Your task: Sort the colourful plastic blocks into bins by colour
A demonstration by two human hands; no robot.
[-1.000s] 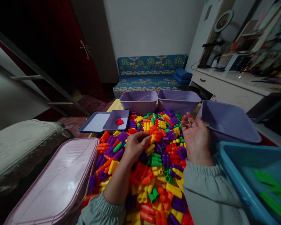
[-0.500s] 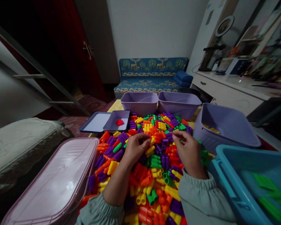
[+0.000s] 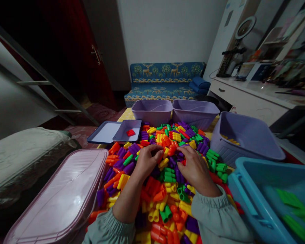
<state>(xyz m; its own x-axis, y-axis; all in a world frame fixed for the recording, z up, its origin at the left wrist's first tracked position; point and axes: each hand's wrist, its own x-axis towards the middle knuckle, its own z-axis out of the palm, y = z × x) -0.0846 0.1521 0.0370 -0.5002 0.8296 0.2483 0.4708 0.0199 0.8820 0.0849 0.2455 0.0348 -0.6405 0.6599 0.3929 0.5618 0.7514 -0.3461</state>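
Surface heaped with plastic pieces, centre towards near edge. Turquoise tub at right edge; two purple bins along far edge. Right hand half open, left hand nearly pinched, both mid-heap; cannot tell whether either grips any.

The desk shows yellow at its far left corner. Pieces (red, orange, yellow, green, purple) lie heaped across it. Two purple bins stand along the far edge, another bin by the far right corner. A box sits near the left edge.
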